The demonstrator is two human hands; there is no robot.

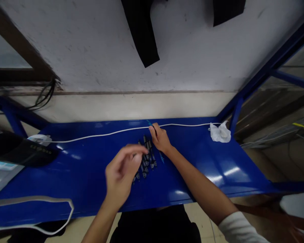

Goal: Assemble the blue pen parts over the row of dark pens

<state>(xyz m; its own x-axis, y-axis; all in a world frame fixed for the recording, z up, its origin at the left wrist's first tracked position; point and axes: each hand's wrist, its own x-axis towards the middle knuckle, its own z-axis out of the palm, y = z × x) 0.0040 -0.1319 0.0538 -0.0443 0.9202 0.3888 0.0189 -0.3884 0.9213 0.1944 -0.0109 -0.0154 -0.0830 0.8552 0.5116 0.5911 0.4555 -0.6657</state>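
Several dark grey and black rod-like parts (151,153) lie side by side on the blue table, and I cannot make out their exact kind. My left hand (123,168) is blurred above their left side, its fingers curled and the thumb close to the index finger. Whatever that pinch holds, if anything, is hidden. On the far right side of the row, my right hand (161,139) is closed around a long thin blue stick-like thing (161,157). One end of it shows beyond my fingers, the other below my palm.
A white cable (111,134) runs across the back of the blue table (86,179). Crumpled white tissue (220,132) lies at the right. At the left are a black object with lettering (22,148) and a white cord loop (53,199). Blue frame posts (235,116) flank the table.
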